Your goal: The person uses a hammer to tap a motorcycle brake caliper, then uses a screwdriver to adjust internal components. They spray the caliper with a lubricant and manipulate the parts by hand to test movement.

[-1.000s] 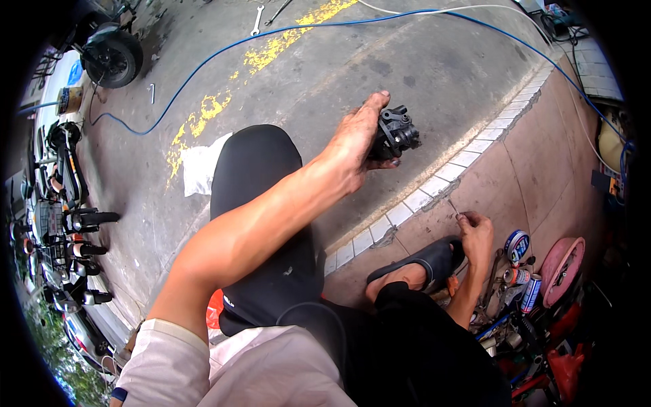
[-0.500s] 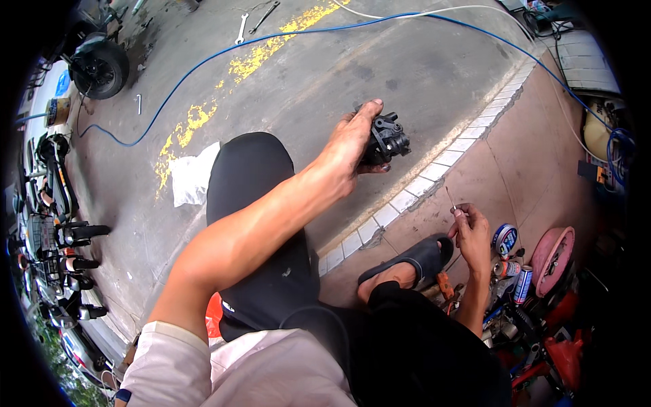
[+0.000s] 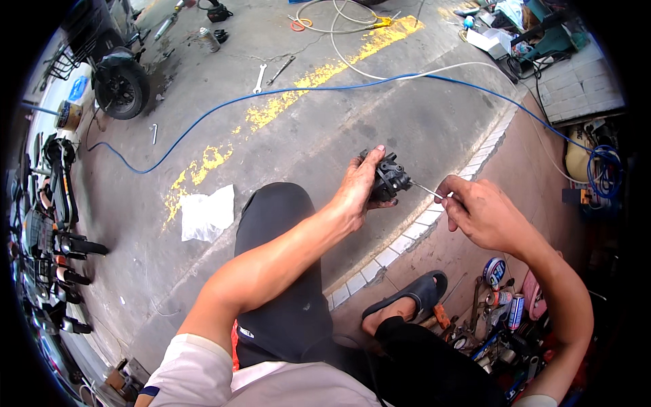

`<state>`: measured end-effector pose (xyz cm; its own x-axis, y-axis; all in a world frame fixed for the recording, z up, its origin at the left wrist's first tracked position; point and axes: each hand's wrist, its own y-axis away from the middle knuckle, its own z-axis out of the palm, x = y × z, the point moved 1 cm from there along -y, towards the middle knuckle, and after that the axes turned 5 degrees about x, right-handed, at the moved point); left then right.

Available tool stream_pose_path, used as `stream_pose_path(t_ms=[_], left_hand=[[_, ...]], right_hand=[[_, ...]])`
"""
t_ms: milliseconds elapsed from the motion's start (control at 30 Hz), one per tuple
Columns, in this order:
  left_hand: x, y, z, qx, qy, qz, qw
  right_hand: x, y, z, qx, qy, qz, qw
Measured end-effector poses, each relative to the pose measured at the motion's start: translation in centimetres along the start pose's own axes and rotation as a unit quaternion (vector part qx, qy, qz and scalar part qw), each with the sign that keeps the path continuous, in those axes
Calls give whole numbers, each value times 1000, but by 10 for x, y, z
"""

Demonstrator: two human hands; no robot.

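A small black carburetor [image 3: 391, 179] with greasy, knobbly metal parts is gripped in my left hand [image 3: 361, 183], held out past my knee above the ground. My thumb lies along its top and my fingers wrap beneath it. My right hand [image 3: 475, 207] pinches a thin metal rod [image 3: 427, 190] between thumb and fingers. The rod's tip reaches the right side of the carburetor; whether it goes into an opening is too small to tell.
A row of white tiles [image 3: 387, 256] borders the paving below my hands. Cans [image 3: 516, 312] and jumbled tools lie beyond my sandal [image 3: 422, 296]. A blue hose [image 3: 271, 95], wrenches [image 3: 260, 79] and a white bag [image 3: 208, 213] are on the ground. Motorbikes [image 3: 54, 244] stand at left.
My right hand has risen from beside the sandal, bringing the thin metal rod to the carburetor. My left hand keeps its hold. The view has shifted, showing more ground ahead.
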<state>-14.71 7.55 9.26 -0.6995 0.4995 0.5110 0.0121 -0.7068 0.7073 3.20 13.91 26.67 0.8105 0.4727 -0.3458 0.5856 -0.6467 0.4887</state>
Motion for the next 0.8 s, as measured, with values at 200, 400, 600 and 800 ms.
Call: stream_pose_path(t_ms=[200,400,600,800], left_hand=[[16,23,-21,95,16,145,985],[25,29,-36,134,30,247,959],[34,27,-42,105,17,341,934],[45,45,-40,17,-67,465,883]], right_hand=[[-14,-14,47,119,-22,-94,988],[-32,-18,51,151,-51,-138,978],[-50,-14,35,136,-23,-132,982],[-45,9,-6,172,-196,-56,964]])
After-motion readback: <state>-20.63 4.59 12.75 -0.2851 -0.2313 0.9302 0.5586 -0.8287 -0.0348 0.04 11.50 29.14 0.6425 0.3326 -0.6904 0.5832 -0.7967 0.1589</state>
